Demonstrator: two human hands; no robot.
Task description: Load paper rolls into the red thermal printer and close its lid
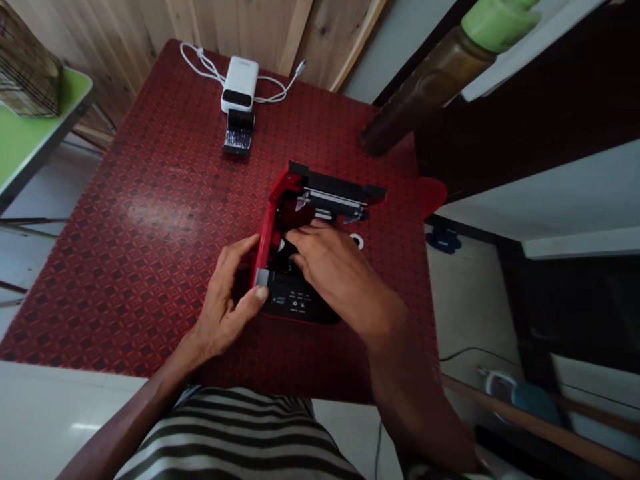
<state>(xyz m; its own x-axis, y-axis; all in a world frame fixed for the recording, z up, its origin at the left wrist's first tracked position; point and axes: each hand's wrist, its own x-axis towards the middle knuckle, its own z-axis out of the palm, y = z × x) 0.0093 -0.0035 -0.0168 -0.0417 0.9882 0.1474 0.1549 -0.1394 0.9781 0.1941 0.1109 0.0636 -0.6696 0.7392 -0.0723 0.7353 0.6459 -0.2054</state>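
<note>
A red and black compact printer (295,293) lies on the red patterned tablecloth (125,253), its black control panel towards me. Its hinged black lid section (335,193) stands open at the far side, showing a metal bar. My left hand (225,300) grips the printer's left corner, with the thumb on the front edge. My right hand (325,267) reaches over the open compartment, its fingers down inside and touching a black part. The fingertips and the compartment's floor are hidden. A small white ring (357,241) lies just right of the printer.
At the table's far end stand a white power bank (240,83) with a white cable (200,63) and a small black object (239,133). A brown post with a green cap (430,90) rises at the far right corner. A green table (25,140) holds a woven basket (27,67).
</note>
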